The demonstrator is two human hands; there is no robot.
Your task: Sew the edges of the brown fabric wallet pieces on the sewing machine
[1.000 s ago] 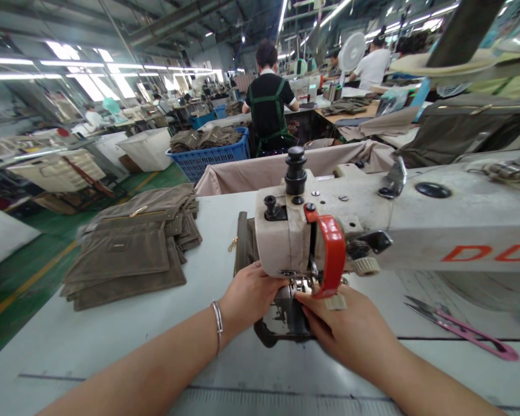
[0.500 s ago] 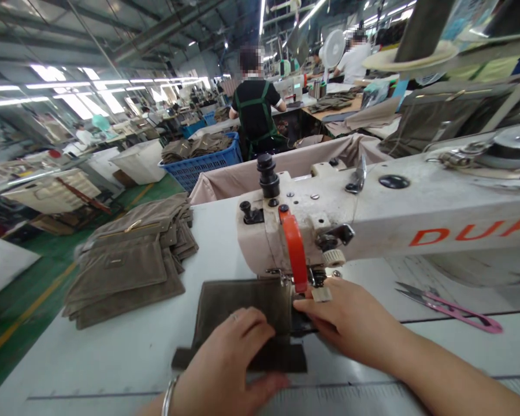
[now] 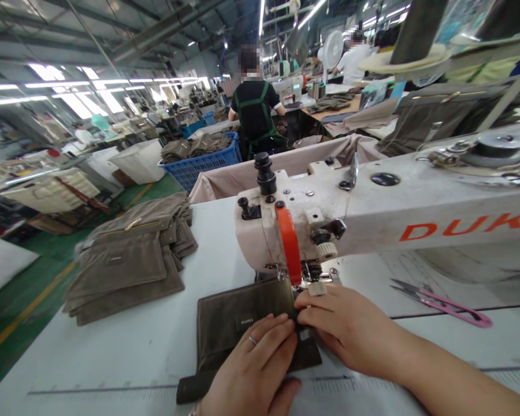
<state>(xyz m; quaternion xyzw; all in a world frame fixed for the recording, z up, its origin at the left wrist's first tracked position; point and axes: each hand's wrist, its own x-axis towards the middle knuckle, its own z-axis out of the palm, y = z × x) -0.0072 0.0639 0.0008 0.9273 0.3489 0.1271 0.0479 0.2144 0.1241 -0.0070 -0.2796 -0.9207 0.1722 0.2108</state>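
A dark olive fabric panel point(image 3: 219, 323) with a small label point(image 3: 245, 321) lies under the head of a white sewing machine point(image 3: 264, 242), with a flap strip point(image 3: 195, 388) along its near side. My left hand point(image 3: 260, 367), a ring on one finger, rests flat on the panel with its fingers stretched out. At the panel's right edge, beside the needle area, my right hand point(image 3: 342, 323) has its fingers bent and pressed together on the fabric. The orange guard point(image 3: 289, 245) hides part of the needle and presser foot.
Left of the machine lies a stack of olive fabric pieces point(image 3: 125, 260). Pink-handled thread snips point(image 3: 448, 305) lie on the table at right. Behind stand a beige cloth-lined bin point(image 3: 225, 179) and a blue crate point(image 3: 203, 164). A person point(image 3: 255, 110) works farther back.
The panel has turned and shifted toward me, showing the label. My left hand has moved right and flattened on it. My right hand stays by the needle area, fingers drawn closer to the fabric edge.
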